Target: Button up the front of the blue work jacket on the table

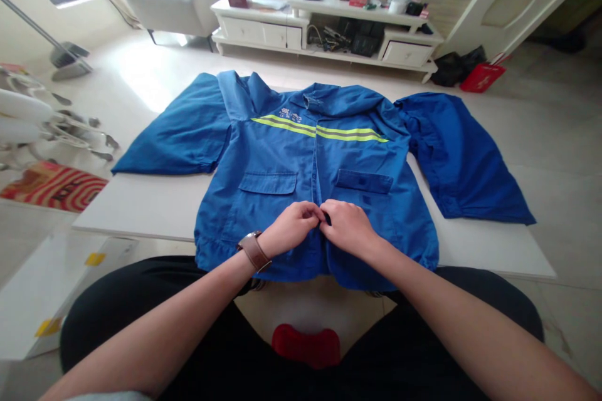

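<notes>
A blue work jacket (273,156) lies spread out, front side up, with a yellow and grey reflective stripe (348,133) across its chest and a flapped pocket on either side. My left hand (294,225), with a brown-strapped watch (254,251) on its wrist, pinches the jacket's front edge low on the middle opening. Right against it, my right hand (348,225) grips the same front opening, fingertips meeting those of the left. Whatever small part lies between the fingertips is hidden. Higher up, the front placket (315,169) runs to the collar (320,100).
A white board (145,203) supports the jacket. Beyond it stands a white TV cabinet (263,31) with assorted items. A KFC bag (56,185) and white rack are at left, a red bag (482,77) at far right. Something red (305,346) sits below, between my knees.
</notes>
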`<move>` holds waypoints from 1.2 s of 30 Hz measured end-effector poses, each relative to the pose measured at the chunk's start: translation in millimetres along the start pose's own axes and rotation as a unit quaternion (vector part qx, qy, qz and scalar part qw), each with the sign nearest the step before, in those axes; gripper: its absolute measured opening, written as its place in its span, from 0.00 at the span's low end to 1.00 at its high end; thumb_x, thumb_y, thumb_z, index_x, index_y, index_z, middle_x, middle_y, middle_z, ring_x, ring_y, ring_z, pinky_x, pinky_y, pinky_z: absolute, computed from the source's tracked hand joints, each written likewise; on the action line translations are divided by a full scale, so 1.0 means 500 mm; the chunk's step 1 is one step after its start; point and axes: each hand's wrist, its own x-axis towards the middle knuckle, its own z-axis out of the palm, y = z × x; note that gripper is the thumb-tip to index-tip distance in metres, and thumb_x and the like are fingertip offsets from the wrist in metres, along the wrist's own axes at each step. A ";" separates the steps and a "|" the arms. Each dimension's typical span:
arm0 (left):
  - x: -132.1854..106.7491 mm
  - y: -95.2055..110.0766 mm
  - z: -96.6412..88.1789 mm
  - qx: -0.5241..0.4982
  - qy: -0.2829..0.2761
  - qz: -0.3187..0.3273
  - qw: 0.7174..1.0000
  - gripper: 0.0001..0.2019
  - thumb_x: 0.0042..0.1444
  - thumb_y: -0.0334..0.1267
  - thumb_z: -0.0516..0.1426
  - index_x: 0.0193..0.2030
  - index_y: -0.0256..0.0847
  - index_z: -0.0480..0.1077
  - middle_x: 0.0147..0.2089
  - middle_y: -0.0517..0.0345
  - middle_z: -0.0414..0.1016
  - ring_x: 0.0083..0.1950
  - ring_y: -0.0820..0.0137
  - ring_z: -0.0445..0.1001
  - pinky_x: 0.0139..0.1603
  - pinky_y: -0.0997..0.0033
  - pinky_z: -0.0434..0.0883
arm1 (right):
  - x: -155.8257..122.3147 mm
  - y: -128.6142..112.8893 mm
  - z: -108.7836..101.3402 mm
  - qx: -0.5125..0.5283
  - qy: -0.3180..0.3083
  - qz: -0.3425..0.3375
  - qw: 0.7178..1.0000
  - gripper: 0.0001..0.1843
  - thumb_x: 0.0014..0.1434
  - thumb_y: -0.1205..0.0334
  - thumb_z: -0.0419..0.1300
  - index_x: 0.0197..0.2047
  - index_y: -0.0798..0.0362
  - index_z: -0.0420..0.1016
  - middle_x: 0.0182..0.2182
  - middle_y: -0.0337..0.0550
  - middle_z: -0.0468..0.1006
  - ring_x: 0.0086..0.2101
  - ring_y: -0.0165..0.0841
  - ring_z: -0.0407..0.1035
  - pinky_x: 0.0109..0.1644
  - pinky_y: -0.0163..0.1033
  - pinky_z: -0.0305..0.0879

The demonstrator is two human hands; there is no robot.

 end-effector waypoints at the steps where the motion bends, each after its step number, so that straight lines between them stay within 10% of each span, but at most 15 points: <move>1: 0.000 0.007 -0.001 0.020 0.007 -0.005 1.000 0.10 0.54 0.33 0.54 0.38 0.39 0.77 0.34 0.58 0.77 0.36 0.71 0.71 0.39 0.71 0.66 | 0.003 0.005 -0.001 0.020 0.003 0.005 1.000 0.07 0.60 0.65 0.56 0.36 0.50 0.75 0.39 0.43 0.81 0.38 0.37 0.73 0.36 0.39 0.55; 14: -0.009 0.020 -0.022 0.051 0.072 0.033 0.995 0.16 0.48 0.46 0.66 0.38 0.40 0.69 0.36 0.60 0.72 0.37 0.71 0.69 0.37 0.72 0.68 | 0.030 0.030 -0.011 0.353 0.027 0.005 0.935 0.04 0.49 0.64 0.51 0.26 0.51 0.65 0.23 0.35 0.67 0.29 0.32 0.62 0.34 0.37 0.55; 23: -0.010 0.039 -0.023 0.149 0.109 0.055 0.981 0.09 0.49 0.30 0.60 0.38 0.42 0.72 0.35 0.60 0.79 0.35 0.71 0.76 0.38 0.71 0.69 | 0.027 0.028 -0.032 0.386 -0.024 0.009 0.922 0.04 0.45 0.61 0.51 0.24 0.51 0.64 0.22 0.35 0.64 0.28 0.32 0.59 0.34 0.37 0.55; 36: -0.018 0.029 -0.013 0.233 0.128 0.060 0.962 0.09 0.52 0.34 0.59 0.39 0.43 0.78 0.38 0.58 0.83 0.38 0.66 0.78 0.39 0.69 0.71 | 0.020 0.043 -0.018 0.312 0.031 0.009 0.950 0.10 0.51 0.55 0.63 0.31 0.53 0.74 0.26 0.36 0.72 0.29 0.31 0.63 0.32 0.36 0.56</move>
